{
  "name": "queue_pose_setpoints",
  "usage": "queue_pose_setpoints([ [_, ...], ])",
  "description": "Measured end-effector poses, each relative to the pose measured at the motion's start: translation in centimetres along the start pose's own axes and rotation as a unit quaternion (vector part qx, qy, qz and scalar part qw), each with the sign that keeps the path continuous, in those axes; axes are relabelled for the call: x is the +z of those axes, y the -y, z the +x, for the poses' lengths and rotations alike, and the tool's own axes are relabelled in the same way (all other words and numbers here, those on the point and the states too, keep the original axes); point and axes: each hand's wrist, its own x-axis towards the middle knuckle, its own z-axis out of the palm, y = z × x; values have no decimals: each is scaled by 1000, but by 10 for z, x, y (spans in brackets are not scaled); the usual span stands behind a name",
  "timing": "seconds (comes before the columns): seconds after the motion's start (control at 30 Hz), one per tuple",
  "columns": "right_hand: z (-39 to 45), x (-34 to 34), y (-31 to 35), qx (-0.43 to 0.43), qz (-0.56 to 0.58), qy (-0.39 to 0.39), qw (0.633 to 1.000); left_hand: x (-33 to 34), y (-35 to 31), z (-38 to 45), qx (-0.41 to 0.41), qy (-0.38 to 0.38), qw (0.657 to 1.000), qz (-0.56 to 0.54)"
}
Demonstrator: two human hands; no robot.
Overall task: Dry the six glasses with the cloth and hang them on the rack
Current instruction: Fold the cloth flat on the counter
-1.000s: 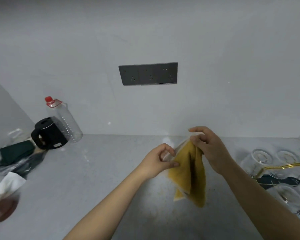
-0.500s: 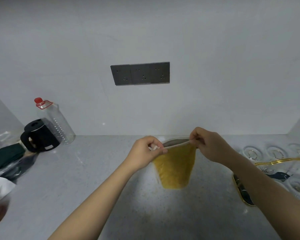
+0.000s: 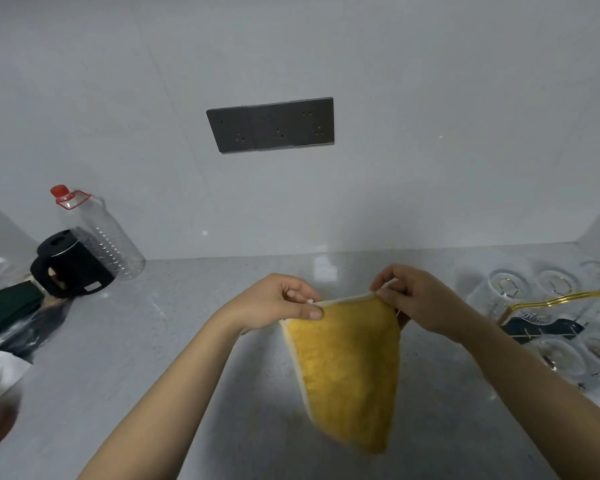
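Left hand (image 3: 274,303) and right hand (image 3: 416,299) each pinch a top corner of the yellow cloth (image 3: 350,372), hanging over bare counter (image 3: 187,341); glasses (image 3: 506,289) far right.

Your left hand (image 3: 278,303) and right hand (image 3: 416,299) are both up at mid-frame, pinching shut, forearms angled inward.
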Motion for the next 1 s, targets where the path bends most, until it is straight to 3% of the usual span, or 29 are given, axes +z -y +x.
queue_pose_setpoints([
  [0.1,19,12,-29,46,-28,4,999,5,23,24,-63,4,997,51],
  [0.37,41,58,-114,116,-136,15,984,62,107,65,-106,-77,983,125],
  [0.47,21,69,-132,121,-150,92,977,83,126,47,-98,-41,980,165],
  [0.57,3,79,-142,155,-197,226,941,101,142,28,-108,50,966,231],
  [0.63,-8,91,-149,166,-225,258,925,115,155,19,-131,98,956,244],
  [0.7,-14,105,-158,150,-246,216,933,127,164,17,-122,64,956,258],
  [0.77,-16,121,-168,133,-283,171,934,139,174,22,-57,-3,947,317],
  [1.0,-30,182,-209,40,-386,97,917,181,227,38,15,-26,893,449],
])
